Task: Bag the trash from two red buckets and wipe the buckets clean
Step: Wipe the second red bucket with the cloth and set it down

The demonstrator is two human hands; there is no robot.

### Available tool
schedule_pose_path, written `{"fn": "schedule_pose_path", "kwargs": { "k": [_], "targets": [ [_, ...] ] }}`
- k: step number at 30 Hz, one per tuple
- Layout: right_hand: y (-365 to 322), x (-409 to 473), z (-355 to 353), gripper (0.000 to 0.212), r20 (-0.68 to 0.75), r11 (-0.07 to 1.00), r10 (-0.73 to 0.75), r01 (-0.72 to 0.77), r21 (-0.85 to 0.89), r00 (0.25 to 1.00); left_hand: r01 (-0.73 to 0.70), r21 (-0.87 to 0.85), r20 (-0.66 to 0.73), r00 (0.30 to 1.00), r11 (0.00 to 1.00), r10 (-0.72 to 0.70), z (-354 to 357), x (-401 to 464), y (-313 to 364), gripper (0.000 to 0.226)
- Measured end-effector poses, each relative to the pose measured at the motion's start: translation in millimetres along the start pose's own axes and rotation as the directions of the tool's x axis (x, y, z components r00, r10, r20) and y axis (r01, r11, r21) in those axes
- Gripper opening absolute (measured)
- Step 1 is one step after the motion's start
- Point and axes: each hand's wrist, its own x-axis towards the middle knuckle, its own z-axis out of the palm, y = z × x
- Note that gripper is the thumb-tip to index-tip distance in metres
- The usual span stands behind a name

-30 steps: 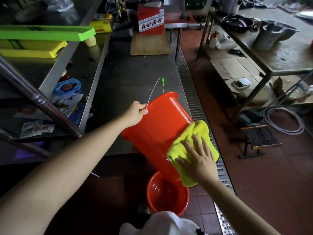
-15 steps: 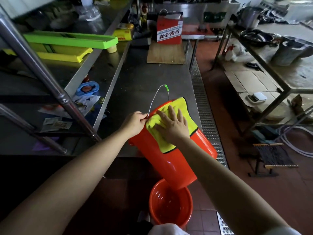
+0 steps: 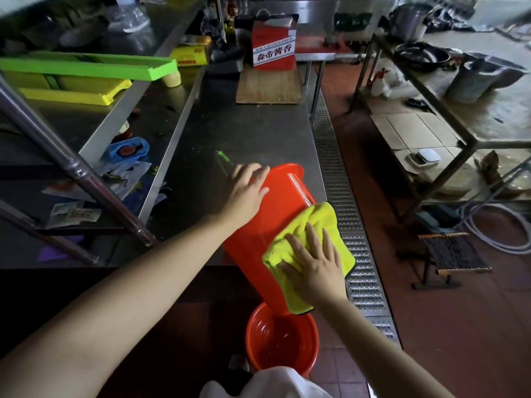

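Yellow cloth (image 3: 313, 225) on tilted red bucket (image 3: 267, 222) under flat, spread right-hand fingers (image 3: 311, 242).

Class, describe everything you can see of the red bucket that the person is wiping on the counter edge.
The tipped red plastic bucket is smooth and glossy, tapering from a flared rim toward its base. It lies slanted, rim resting on the steel counter, base overhanging toward the floor above a second red bucket. Its thin wire handle with a green grip lies on the counter. The left hand rests flat near the rim; the right hand presses a yellow microfibre cloth against its side.
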Motion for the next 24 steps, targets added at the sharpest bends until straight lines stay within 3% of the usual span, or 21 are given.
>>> {"fn": "schedule_pose_path", "kwargs": {
  "k": [3, 6, 10, 12, 19, 24],
  "targets": [
    [-2.0, -11.3, 5.0, 0.071, -0.010, 1.000, -0.004, 0.003, -0.015, 1.000, 0.283, -0.085, 0.292, 0.924, 0.955, -0.248, 13.7, 34.8, 15.3, 0.045],
    [6.0, -30.5, 12.8, 0.070, -0.053, 1.000, -0.010, 0.009, -0.020, 0.999, 0.351, -0.171, 0.287, 0.911, 0.921, -0.295, 17.5, 41.9, 12.5, 0.036],
    [9.4, -44.4, 21.3, 0.069, -0.069, 0.998, -0.058, 0.055, -0.039, 0.996, 0.336, -0.284, 0.302, 0.920, 0.898, -0.249, 15.9, 26.1, 6.9, 0.042],
    [-0.8, -33.5, 19.9, 0.067, -0.068, 0.997, -0.068, 0.065, -0.044, 0.995, 0.400, -0.277, 0.290, 0.902, 0.874, -0.320, 17.2, 22.9, -1.4, 0.040],
    [-64.7, 83.5, -5.5, 0.065, 0.016, 0.999, 0.028, -0.029, 0.045, 0.999, 0.461, -0.375, 0.257, 0.885, 0.804, -0.388, 25.8, 22.6, -24.7, 0.027],
    [-68.3, 139.2, -11.8, 0.063, 0.026, 1.000, 0.010, -0.009, -0.021, 1.000, 0.554, -0.505, 0.321, 0.833, 0.662, -0.451, 32.5, 44.9, -45.4, 0.031]
  ]
}}
